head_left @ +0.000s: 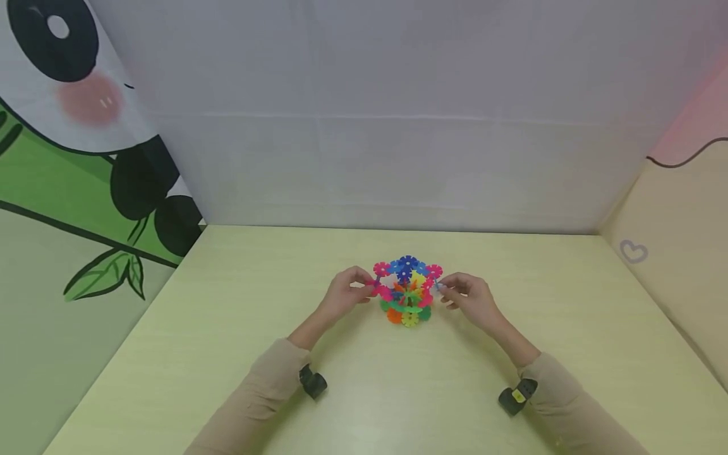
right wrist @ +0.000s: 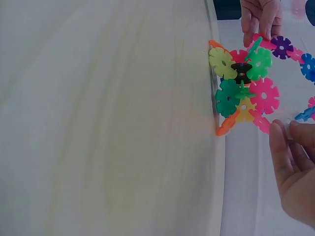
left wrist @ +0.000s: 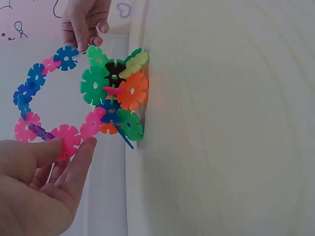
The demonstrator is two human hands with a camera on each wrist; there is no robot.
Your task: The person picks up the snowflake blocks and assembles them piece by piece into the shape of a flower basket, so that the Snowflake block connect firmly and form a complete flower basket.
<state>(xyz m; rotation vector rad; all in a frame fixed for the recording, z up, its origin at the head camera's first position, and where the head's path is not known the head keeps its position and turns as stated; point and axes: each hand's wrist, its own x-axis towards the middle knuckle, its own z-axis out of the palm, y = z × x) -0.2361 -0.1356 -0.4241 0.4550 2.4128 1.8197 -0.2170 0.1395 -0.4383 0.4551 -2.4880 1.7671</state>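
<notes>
A model built of colourful plastic snowflake discs (head_left: 407,294) stands on the table between the two hands. Its lower part is a cluster of green, yellow, orange and pink discs, and an arch of pink, purple and blue discs rises from it. On the left side, my left hand (head_left: 348,292) pinches a pink disc (left wrist: 68,139) of the arch between thumb and fingers. My right hand (head_left: 471,297) holds the arch's opposite side; a pale piece (right wrist: 289,130) shows between its thumb and forefinger. Those fingertips partly hide the piece.
Beneath the model lies a pale wood-grain table (head_left: 227,354). A plain light backdrop (head_left: 398,170) rises at its far edge, with a cartoon-printed panel (head_left: 142,170) at left and a beige panel (head_left: 682,253) at right. Small black cameras (head_left: 313,382) are strapped to both wrists.
</notes>
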